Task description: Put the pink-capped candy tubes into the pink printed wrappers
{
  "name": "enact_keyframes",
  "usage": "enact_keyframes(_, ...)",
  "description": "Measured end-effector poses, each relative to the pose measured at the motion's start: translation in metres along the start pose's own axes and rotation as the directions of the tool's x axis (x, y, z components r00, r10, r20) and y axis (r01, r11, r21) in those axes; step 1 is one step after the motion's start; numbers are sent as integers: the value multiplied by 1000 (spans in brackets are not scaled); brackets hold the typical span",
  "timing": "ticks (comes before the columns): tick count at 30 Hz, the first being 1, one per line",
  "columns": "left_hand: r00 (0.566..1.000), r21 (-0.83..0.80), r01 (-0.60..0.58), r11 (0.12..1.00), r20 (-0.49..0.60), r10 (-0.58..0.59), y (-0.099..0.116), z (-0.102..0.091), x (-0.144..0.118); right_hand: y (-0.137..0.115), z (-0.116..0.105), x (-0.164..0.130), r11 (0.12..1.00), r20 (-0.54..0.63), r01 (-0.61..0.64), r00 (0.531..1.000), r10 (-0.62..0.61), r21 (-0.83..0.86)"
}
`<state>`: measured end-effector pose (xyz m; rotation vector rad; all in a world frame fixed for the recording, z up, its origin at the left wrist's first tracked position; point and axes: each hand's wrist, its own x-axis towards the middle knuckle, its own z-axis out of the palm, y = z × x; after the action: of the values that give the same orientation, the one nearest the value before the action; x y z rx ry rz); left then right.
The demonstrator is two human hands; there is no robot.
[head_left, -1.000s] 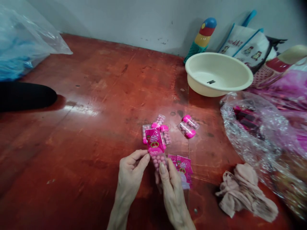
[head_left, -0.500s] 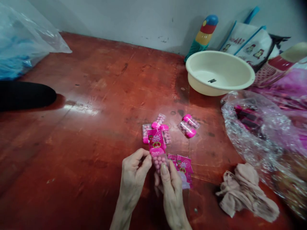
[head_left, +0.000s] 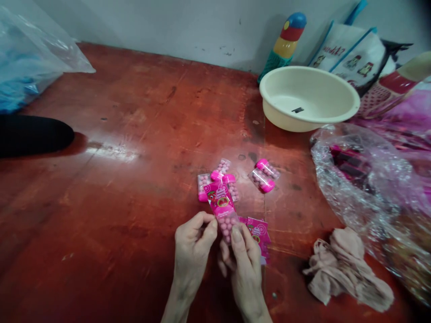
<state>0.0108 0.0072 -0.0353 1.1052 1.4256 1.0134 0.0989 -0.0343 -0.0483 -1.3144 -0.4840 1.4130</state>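
My right hand [head_left: 244,255] grips a candy pack [head_left: 226,220] at its lower right, thumb on top. The pack has clear plastic over round pink sweets and a printed pink sleeve at its far end. At the pack's left edge my left hand [head_left: 195,242] pinches with thumb and forefinger. Just beyond lie small clear boxes [head_left: 204,185] of pink balls with bright pink caps, partly hidden by the sleeve. Two more such boxes [head_left: 264,176] lie to the right. Printed pink sleeves [head_left: 258,235] rest beside my right hand, partly covered by it.
A cream basin [head_left: 310,96] stands at the back right near a colourful bottle-shaped object [head_left: 284,45] and a printed bag [head_left: 350,54]. Clear plastic bags [head_left: 367,193] and a crumpled beige cloth [head_left: 346,269] lie right. A black-covered limb [head_left: 33,136] and a plastic bag [head_left: 37,58] are left.
The candy pack has tilted, its far end leaning more to the left. The pink sweets now sit closer against the printed part. Both hands have shifted slightly right.
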Motion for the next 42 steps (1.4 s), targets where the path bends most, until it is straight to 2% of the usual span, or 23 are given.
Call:
enact_keyframes(2,999,-175,37,984,15,-34,-3,0,2,-3,0,3,993,91,-46,995,36,108)
enact_keyframes(4,998,-348,56,936,21,-52,-6,1,5,-5,-1,5,994,115,-57,992,46,90)
enact_keyframes(7,991,-499,135,856,48,-129,-7,5,9,-5,-2,5,998,96,-15,995,22,-66)
enact_keyframes(10,963,-561,266,784,119,-241,-4,9,8,-6,-1,5,967,70,101,994,-87,-234)
enact_keyframes(15,935,-541,350,765,248,-252,1,12,3,-10,-2,7,878,64,241,970,-236,-413)
enact_keyframes(18,925,-559,369,743,294,-239,2,12,3,-8,-3,6,888,87,212,977,-193,-408)
enact_keyframes(21,933,-602,359,713,259,-250,2,10,5,-2,-3,3,902,123,167,984,-128,-397)
enact_keyframes(24,925,-575,380,724,248,-289,2,10,5,3,-3,0,894,163,178,979,-120,-412)
enact_keyframes(28,893,-528,447,722,305,-330,1,12,0,6,-5,1,898,154,197,977,-146,-393)
enact_keyframes(32,855,-507,518,689,339,-393,-3,15,-4,8,-6,4,940,185,175,975,-124,-292)
enact_keyframes(36,861,-503,505,701,349,-370,0,19,-8,6,-9,3,942,172,183,975,-139,-280)
enact_keyframes(39,867,-502,492,711,354,-350,5,22,-10,-1,-12,3,918,107,196,980,-169,-344)
enact_keyframes(42,893,-565,447,693,327,-309,9,22,-10,-8,-14,5,902,48,203,979,-200,-381)
